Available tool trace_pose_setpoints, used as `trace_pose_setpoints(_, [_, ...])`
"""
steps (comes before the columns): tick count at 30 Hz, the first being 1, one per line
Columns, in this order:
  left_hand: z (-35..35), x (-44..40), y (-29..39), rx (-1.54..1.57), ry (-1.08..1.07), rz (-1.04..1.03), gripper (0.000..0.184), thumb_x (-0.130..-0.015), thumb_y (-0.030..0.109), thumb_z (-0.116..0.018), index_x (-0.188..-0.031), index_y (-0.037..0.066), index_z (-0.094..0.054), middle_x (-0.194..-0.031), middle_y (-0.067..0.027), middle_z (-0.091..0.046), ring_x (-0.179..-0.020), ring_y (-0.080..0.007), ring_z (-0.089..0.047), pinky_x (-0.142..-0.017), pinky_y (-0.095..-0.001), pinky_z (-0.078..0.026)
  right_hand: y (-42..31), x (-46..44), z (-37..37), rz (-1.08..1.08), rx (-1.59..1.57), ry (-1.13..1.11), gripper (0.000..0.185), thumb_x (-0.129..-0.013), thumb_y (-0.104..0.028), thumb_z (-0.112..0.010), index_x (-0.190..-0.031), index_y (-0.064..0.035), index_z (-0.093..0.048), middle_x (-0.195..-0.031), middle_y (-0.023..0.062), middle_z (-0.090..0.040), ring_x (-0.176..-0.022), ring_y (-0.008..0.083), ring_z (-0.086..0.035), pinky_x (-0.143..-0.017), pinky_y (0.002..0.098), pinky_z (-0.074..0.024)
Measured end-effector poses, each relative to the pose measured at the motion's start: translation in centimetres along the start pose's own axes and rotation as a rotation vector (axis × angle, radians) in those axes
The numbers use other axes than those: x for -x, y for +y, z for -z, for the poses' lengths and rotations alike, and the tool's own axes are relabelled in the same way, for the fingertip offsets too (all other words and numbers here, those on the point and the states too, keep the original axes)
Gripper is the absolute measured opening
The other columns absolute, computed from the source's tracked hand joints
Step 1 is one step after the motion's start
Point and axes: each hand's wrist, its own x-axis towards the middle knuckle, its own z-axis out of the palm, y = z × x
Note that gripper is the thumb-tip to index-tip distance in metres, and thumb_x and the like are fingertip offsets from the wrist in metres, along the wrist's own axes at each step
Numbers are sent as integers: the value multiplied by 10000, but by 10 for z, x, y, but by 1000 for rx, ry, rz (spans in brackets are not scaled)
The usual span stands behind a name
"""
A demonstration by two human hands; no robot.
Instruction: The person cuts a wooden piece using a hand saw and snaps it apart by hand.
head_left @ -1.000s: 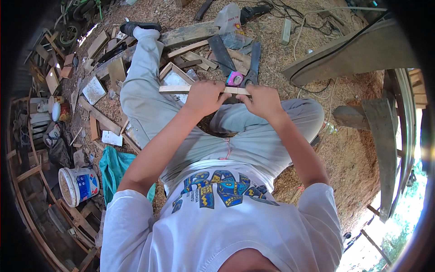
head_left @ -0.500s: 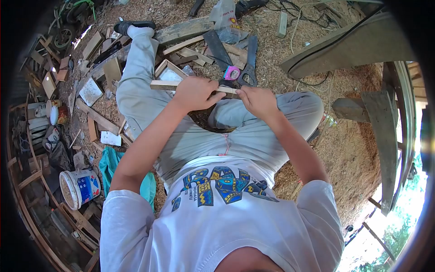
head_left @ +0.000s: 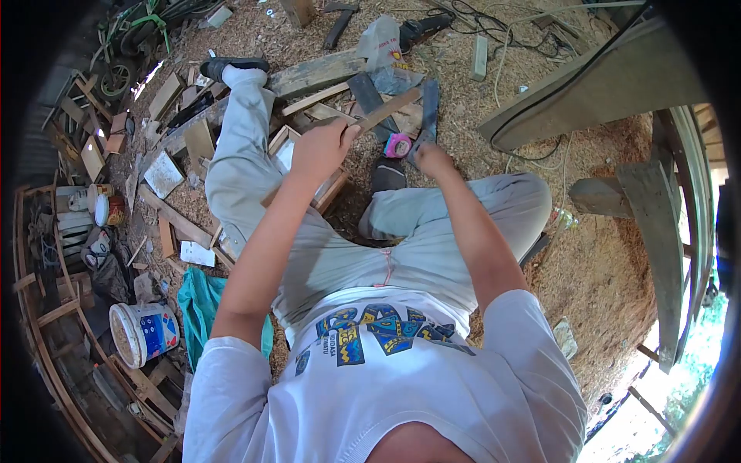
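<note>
My left hand [head_left: 319,151] is closed around a thin wooden strip [head_left: 392,110], which slants up to the right over the floor. Past the wrist, the strip's lower end shows by my left thigh. My right hand [head_left: 434,160] is closed at the handle of a handsaw [head_left: 431,108], whose blade points away from me; the fingers are partly hidden. Between the hands lies a pink tape measure [head_left: 398,145]. Below my left hand, a wooden box frame [head_left: 330,191] is partly covered by the forearm.
Wood offcuts [head_left: 199,140] and a long beam [head_left: 316,71] lie beyond my left leg. A plastic bag [head_left: 381,46] is ahead. A white bucket [head_left: 144,333] and a teal cloth [head_left: 202,305] sit to my left. Large boards [head_left: 587,85] and a cable [head_left: 549,154] are on the right.
My right hand has let go of the wooden strip and moved to the handsaw's handle. My left hand keeps the strip, now tilted with its far end up to the right.
</note>
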Motion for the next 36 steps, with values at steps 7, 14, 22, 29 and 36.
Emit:
trace_pose_setpoints(7, [-2,9,5,195,-17,135,491,-1074,507,-532,-988,40,-656,-865,-237,-717,-872,-455,-699,-752,-573,-519,-7,15,-13,-96,233,-377,434,-1013,-278,-573,-1418,-163,-680,-1651,151,-446,-1468,327,-506,-1197,542,-398])
trace_pose_setpoints(14, [-2,4,18,352,-115,85,505,-940,502,-735,-1003,10,-642,-790,-193,-676,-789,-410,-690,-707,-510,-497,-13,24,-18,-13,355,-368,423,-979,-208,-589,-1376,-141,-718,-1632,169,-448,-1512,341,-434,-1227,528,-344])
trace_pose_setpoints(22, [27,5,33,558,-14,16,396,-938,345,-784,-1100,17,-632,-810,-169,-650,-718,-312,-644,-685,-421,-500,-24,47,-4,221,118,98,413,-879,-274,-765,-1268,-247,-628,-1150,166,-745,-1236,355,-629,-1030,529,-383])
trace_pose_setpoints(29, [87,45,20,760,241,-15,377,-1035,192,-692,-1361,40,-580,-894,-59,-643,-731,-131,-566,-671,-298,-474,-63,83,100,189,-542,838,490,-982,-240,-729,-1337,-55,-447,-1044,194,-725,-873,384,-723,-799,511,-532])
trace_pose_setpoints(36, [138,92,21,995,258,51,458,-1097,192,-619,-1516,47,-506,-999,-28,-647,-763,-96,-603,-702,-243,-495,-113,241,218,153,-939,540,376,-1013,-202,-734,-1279,-39,-524,-934,61,-679,-746,74,-578,-654,262,-482])
